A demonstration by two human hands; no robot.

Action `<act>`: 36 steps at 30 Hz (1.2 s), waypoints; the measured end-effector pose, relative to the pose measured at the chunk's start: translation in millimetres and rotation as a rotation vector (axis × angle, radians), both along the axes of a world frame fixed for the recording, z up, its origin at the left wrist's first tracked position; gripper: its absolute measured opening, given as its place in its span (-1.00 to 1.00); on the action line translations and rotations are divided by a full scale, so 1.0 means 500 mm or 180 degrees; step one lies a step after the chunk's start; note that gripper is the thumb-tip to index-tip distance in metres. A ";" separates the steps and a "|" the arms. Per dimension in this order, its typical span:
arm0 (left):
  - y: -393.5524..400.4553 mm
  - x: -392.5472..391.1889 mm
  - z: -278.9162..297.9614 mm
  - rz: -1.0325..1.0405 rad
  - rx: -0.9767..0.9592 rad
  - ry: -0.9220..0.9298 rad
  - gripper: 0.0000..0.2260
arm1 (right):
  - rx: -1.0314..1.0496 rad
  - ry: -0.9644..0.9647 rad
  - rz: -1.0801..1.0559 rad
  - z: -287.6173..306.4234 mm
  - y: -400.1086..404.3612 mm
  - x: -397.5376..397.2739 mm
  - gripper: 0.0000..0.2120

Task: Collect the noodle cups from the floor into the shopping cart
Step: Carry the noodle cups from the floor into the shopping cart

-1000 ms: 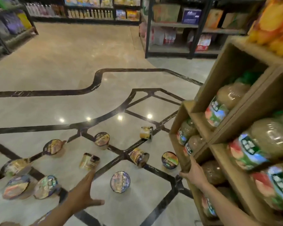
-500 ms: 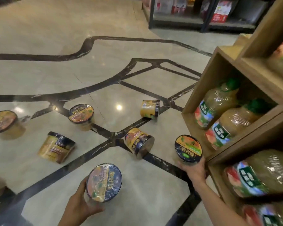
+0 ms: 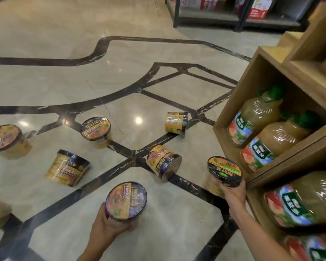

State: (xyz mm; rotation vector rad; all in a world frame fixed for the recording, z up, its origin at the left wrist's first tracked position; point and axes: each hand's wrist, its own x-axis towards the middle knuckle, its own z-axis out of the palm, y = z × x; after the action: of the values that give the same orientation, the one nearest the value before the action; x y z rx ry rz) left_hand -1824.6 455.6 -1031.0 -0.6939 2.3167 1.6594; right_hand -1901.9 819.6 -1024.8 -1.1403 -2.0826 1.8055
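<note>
Noodle cups lie scattered over the marble floor (image 3: 158, 31), inspected from its left edge rightward. At the far left a upright cup (image 3: 6, 140) stands lid up; a blurred object at the lower left edge cannot be identified. Next, a tipped cup (image 3: 68, 168) lies on its side, and behind it a second upright cup (image 3: 96, 130) stands on a dark inlay line.

The left hand (image 3: 109, 225) grasps the near cup (image 3: 126, 200), fingers curled round its wall below the lid rim. Whether its base has cleared the floor cannot be told. Further right, a rolled cup (image 3: 164, 164) lies on its side across the inlay, and a far cup (image 3: 176, 122) lies on its side beyond it.

The right hand (image 3: 231, 193) grasps the green-label cup (image 3: 224, 171) by the wall under the rim, just beside the corner of the wooden shelf (image 3: 252, 76), which holds juice bottles (image 3: 256, 117). The shopping cart is not in view.

Assessment: the cups appear light, thin-walled and film-wrapped, so the surface is likely slick and the wall will probably yield under a hard squeeze. A moderate wrap round the wall, just under the stiffer lid rim, is judged the soundest hold. Cups lying on their sides may roll when touched; taking these across the wall from above seems advisable. The foil lids look easily dented and are best not pressed.
</note>
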 end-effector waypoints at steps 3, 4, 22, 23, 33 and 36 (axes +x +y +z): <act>0.009 -0.005 0.068 0.0087 0.0294 -0.0075 -0.14 | -0.0068 -0.0019 0.0159 0.063 0.005 0.023 -0.04; 0.012 -0.003 0.105 0.0093 0.0387 -0.0047 -0.12 | -0.0093 -0.0075 0.0224 0.101 0.000 0.032 -0.04; -0.200 0.129 1.299 0.0668 0.0535 0.0136 -0.29 | -0.0801 -0.0437 0.2865 1.240 -0.287 0.083 -0.14; -0.221 0.160 1.366 0.0715 0.0483 0.0141 -0.28 | -0.0767 -0.0446 0.3055 1.309 -0.312 0.090 -0.12; -0.397 0.525 1.675 0.2058 0.0124 0.0438 -0.02 | -0.0528 -0.0212 0.4827 1.634 -0.619 0.228 -0.20; -0.427 0.660 1.726 0.2502 -0.0008 0.0515 -0.23 | -0.0390 -0.0112 0.5301 1.683 -0.717 0.305 -0.02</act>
State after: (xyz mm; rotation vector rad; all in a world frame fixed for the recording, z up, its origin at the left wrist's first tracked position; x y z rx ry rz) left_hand -1494.4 242.3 -168.0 -1.6865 2.2897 2.0519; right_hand -1749.2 461.0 -183.5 1.0876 -3.1826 2.1988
